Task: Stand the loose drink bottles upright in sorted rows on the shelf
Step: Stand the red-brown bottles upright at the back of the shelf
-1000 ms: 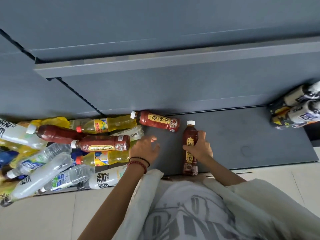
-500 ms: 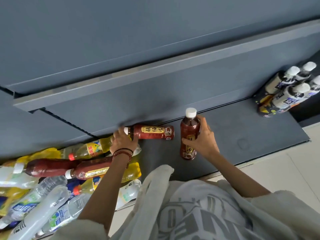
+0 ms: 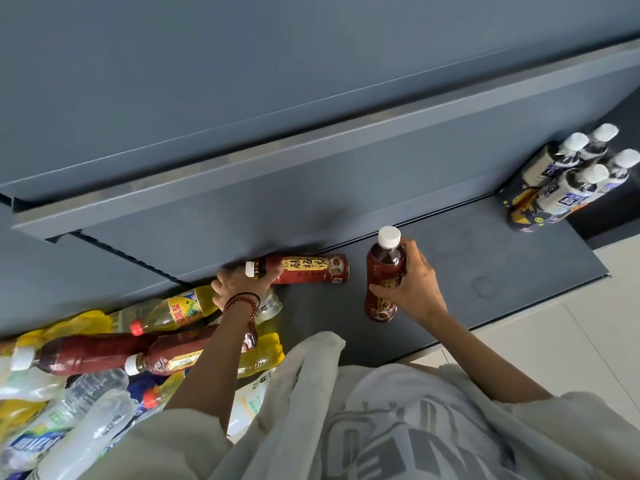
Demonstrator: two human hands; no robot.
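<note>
In right hand (image 3: 414, 289), white-capped brown bottle (image 3: 385, 268)

I'd call this a shop: grey tiered shelving (image 3: 311, 161), mixed drinks (image 3: 86, 355) heaped left of the left hand (image 3: 239, 289), identical white-capped bottles (image 3: 568, 192) ranked well right of the right hand (image 3: 412, 289), tiled floor (image 3: 571, 341).

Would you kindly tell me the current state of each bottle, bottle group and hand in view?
right hand: grips the upright red bottle.
upright red bottle: capped, vertical, held.
left hand: grips the lying red bottle at its neck.
lying red bottle: capped, on its side on the shelf.
white-capped bottles: upright, grouped at the shelf's right end.
loose bottle pile: lying jumbled at left.
</note>
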